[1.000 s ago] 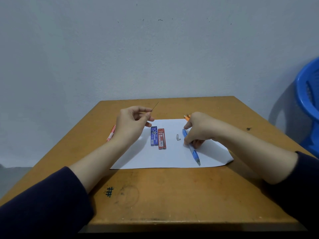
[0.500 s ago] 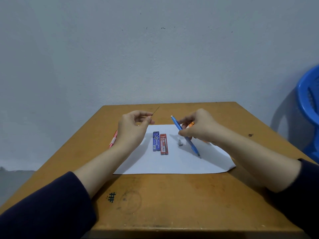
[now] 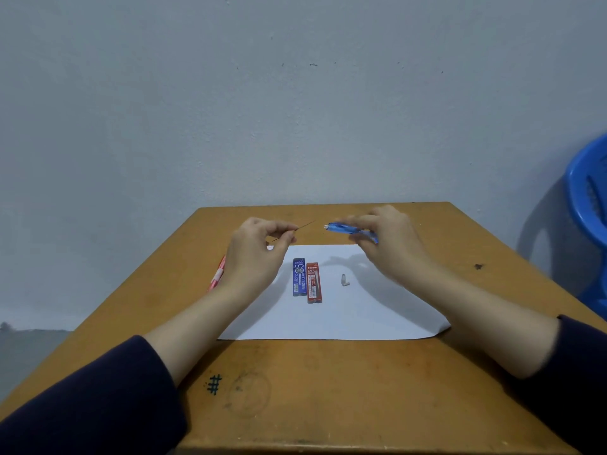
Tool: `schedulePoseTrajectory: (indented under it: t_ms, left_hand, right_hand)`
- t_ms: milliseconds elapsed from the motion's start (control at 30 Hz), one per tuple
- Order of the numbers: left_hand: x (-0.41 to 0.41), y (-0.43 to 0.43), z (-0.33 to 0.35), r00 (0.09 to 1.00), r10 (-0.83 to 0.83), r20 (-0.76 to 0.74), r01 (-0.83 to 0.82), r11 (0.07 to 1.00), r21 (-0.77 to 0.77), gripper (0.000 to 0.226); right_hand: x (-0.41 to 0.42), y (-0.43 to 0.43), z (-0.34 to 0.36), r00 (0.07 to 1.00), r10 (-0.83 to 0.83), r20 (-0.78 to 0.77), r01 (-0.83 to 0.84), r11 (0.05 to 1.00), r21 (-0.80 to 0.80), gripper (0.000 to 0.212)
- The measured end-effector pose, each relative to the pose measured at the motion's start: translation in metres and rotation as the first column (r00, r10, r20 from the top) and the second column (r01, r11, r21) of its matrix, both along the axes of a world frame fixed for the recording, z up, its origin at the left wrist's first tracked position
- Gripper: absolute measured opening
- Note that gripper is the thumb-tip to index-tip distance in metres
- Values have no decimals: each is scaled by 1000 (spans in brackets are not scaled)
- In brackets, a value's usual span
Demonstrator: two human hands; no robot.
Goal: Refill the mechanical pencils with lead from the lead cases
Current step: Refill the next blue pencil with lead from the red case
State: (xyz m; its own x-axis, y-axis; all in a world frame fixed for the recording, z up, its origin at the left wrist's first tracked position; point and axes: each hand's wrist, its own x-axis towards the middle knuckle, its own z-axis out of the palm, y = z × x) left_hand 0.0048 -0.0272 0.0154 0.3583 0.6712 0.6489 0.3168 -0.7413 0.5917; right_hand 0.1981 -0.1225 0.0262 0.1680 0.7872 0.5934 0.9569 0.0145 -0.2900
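A thin lead (image 3: 293,230) is pinched by the fingers of the left hand (image 3: 259,254) and a blue mechanical pencil (image 3: 345,228) is gripped by those of the right hand (image 3: 391,244), both held above the white sheet (image 3: 328,320) where two lead cases (image 3: 299,277) are laid side by side, on a scuffed wooden bench (image 3: 328,389) set against a grey wall (image 3: 295,126), a blue chair (image 3: 588,205) being seen at the right.

A wooden table (image 3: 328,395) carries a white paper sheet (image 3: 361,318); a pink pencil (image 3: 217,276) lies beside it.

Dim, even, cool light; soft shadows on the paper (image 3: 328,320); motion blur around the right hand (image 3: 387,244); wide-angle edge bending.
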Motion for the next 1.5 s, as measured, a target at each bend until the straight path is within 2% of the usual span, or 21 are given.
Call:
schedulePoseTrajectory:
  t_ms: [233, 633, 1500]
  left_hand:
    - [0, 2, -4, 999, 19, -48, -16, 998, 67, 14]
    - [2, 5, -7, 999, 1, -46, 4, 993, 119, 13]
    - [2, 2, -8, 996, -45, -80, 57, 987, 150, 17]
  right_hand:
    - [7, 4, -7, 997, -54, 52, 48, 993, 105, 37]
    - [8, 9, -12, 993, -21, 120, -6, 975, 220, 40]
    - [6, 10, -15, 975, -26, 221, -40, 957, 288, 40]
